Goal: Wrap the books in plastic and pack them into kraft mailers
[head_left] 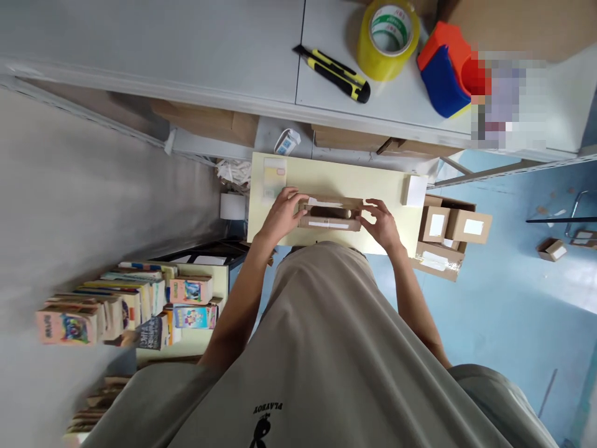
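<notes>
Bench: A pale-yellow bench (340,177) spans the middle of the frame, a white box (415,191) at its right end and a flat, pale packet (274,168) at its upper left.
Carton: A narrow brown cardboard carton (321,219) sits on the bench at the centre of the frame, directly between a worker's two bare hands.
Long axis: The carton stretches from left to right across the frame, its right end dipping slightly, so that its short ends face the hands.
Left hand: The left hand (280,219) meets the carton's left end, its fingers (301,196) pointing toward frame right.
Right hand: The right hand (385,227) comes to the opposite end, its fingers (374,203) pointing toward frame left; neither hand is clearly the nearer.
Fingers: On both hands thumb and forefinger stand parted, one toward each long side of the carton; they appear to touch it, but whether they grip cannot be told.
Opening: A dark, lengthwise gap (326,213) shows between the carton's two long brown edges; what lies inside is too shadowed to name.
Strips: White strips (325,203) mark both long edges, their print unreadable here.
</notes>
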The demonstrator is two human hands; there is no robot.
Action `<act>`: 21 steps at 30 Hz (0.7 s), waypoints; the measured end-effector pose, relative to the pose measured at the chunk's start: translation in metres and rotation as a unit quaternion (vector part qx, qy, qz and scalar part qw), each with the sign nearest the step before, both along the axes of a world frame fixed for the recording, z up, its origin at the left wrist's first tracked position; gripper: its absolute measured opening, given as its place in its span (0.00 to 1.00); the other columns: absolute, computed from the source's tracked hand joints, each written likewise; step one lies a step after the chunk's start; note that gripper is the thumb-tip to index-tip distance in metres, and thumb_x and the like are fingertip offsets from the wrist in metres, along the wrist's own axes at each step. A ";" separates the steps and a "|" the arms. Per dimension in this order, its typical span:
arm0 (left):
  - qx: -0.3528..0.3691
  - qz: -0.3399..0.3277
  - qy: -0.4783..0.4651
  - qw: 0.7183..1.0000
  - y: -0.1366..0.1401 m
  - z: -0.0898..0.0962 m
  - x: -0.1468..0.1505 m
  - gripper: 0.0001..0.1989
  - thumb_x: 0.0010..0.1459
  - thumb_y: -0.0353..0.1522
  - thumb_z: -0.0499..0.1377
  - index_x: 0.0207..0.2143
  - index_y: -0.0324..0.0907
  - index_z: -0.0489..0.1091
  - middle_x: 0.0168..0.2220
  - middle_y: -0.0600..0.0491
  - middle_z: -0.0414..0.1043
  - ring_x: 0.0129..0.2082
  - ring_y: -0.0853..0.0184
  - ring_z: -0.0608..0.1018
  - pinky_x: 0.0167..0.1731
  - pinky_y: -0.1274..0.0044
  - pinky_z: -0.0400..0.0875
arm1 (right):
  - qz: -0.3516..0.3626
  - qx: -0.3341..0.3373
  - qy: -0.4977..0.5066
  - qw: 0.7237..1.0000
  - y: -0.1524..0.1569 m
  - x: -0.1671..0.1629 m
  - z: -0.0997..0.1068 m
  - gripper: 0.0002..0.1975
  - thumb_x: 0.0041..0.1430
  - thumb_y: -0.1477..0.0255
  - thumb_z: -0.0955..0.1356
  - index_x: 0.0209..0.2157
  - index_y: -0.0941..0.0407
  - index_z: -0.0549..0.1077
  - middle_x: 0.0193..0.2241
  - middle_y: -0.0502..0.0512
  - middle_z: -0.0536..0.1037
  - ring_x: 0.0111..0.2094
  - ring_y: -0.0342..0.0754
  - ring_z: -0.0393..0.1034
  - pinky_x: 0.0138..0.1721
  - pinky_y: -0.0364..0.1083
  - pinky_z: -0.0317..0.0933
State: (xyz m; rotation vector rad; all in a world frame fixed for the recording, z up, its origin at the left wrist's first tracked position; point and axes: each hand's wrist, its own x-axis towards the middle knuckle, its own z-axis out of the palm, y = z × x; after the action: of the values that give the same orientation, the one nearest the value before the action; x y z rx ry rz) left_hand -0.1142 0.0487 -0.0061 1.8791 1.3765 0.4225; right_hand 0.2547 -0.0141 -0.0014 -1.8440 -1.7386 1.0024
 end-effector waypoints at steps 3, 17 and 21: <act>0.045 -0.026 -0.023 0.998 0.023 0.036 0.022 0.17 0.75 0.30 0.67 0.63 0.49 0.81 0.69 0.41 0.74 0.75 0.44 0.78 0.78 0.54 0.75 | 0.013 0.067 0.000 0.998 0.024 0.006 0.036 0.16 0.77 0.54 0.75 0.57 0.45 0.90 0.68 0.62 0.84 0.63 0.70 0.85 0.68 0.72 0.82; 0.217 -0.120 -0.165 0.955 0.123 0.169 0.207 0.13 0.82 0.30 0.63 0.65 0.46 0.79 0.67 0.45 0.78 0.74 0.48 0.79 0.79 0.52 0.73 | -0.106 0.175 -0.278 0.939 0.249 0.071 0.117 0.30 0.89 0.51 0.61 0.70 0.63 0.73 0.67 0.81 0.79 0.75 0.76 0.73 0.77 0.77 0.63; 0.213 -0.107 -0.157 0.959 0.106 0.159 0.204 0.14 0.81 0.30 0.63 0.63 0.47 0.79 0.66 0.44 0.81 0.71 0.50 0.82 0.76 0.58 0.78 | -0.136 0.092 -0.329 0.930 0.255 0.059 0.123 0.27 0.89 0.58 0.60 0.68 0.65 0.73 0.61 0.81 0.84 0.69 0.73 0.79 0.76 0.75 0.63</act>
State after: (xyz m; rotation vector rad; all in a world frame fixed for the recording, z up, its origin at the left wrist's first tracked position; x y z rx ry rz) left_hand 0.0896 0.1544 0.1530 2.1596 0.9084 0.9201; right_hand 0.3138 0.2408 0.1216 -2.3696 -1.7507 0.0940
